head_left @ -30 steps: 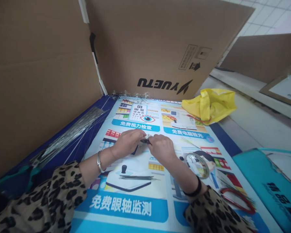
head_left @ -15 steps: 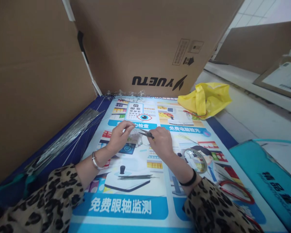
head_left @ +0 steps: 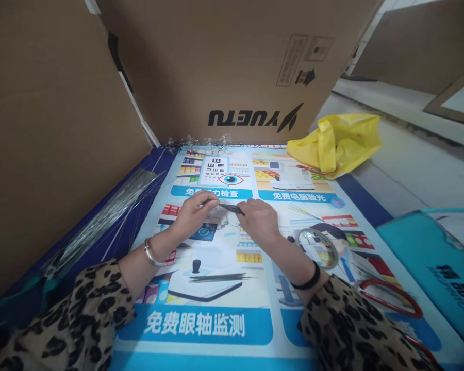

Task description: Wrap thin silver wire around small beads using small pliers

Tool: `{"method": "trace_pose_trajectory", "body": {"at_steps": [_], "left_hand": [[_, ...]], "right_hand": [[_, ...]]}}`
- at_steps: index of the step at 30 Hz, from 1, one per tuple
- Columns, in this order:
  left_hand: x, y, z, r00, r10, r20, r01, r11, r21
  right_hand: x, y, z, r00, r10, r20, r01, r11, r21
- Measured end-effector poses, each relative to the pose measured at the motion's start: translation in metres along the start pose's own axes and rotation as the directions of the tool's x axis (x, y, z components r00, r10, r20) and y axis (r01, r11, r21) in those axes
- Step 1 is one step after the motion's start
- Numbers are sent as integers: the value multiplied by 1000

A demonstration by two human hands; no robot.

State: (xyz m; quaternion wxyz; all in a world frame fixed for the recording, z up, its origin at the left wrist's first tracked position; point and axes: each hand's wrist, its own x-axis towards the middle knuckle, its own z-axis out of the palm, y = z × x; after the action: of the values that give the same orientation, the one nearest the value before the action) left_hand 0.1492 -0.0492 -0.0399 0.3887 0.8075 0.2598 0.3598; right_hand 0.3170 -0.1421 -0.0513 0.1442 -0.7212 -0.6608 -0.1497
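My right hand [head_left: 258,219] is wrapped round the handles of small dark long-nose pliers [head_left: 232,208]. Their jaws point left and reach the fingertips of my left hand [head_left: 197,208]. Thumb and forefinger of that left hand are pinched together on a thin wire [head_left: 225,222], which curves down below the pliers and is hard to make out. Under both hands lies a printed poster sheet [head_left: 251,309]. A small bundle of short dark wires [head_left: 216,278] rests on it, nearer to me.
Cut silvery wires [head_left: 108,211] lie at left beside green-handled pliers [head_left: 48,281]. Wire pieces with clear parts [head_left: 201,144] line the cardboard box [head_left: 232,67]. At right are a tape roll [head_left: 317,248], red wire coil [head_left: 390,298], yellow bag [head_left: 336,144] and teal box [head_left: 429,268].
The plier jaws, apart before, have come together and moved left to my left fingertips. The whole view has shifted slightly.
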Motion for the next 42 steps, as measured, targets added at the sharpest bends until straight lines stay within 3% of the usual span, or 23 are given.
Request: {"method": "trace_pose_trajectory", "body": {"at_steps": [10, 19, 30, 42], "left_hand": [[4, -22, 1, 1000, -14, -11, 17, 936, 352], [4, -19, 4, 999, 20, 36, -37, 805, 592], [3, -15, 9, 991, 102, 91, -137, 749, 648], [7, -14, 12, 989, 82, 119, -141, 735, 664]], "right_hand": [[8, 8, -2, 992, 38, 122, -29, 996, -82], [10, 9, -2, 984, 120, 132, -113, 991, -66], [11, 6, -5, 976, 151, 157, -145, 988, -46], [13, 7, -7, 967, 154, 201, -153, 988, -21]]}}
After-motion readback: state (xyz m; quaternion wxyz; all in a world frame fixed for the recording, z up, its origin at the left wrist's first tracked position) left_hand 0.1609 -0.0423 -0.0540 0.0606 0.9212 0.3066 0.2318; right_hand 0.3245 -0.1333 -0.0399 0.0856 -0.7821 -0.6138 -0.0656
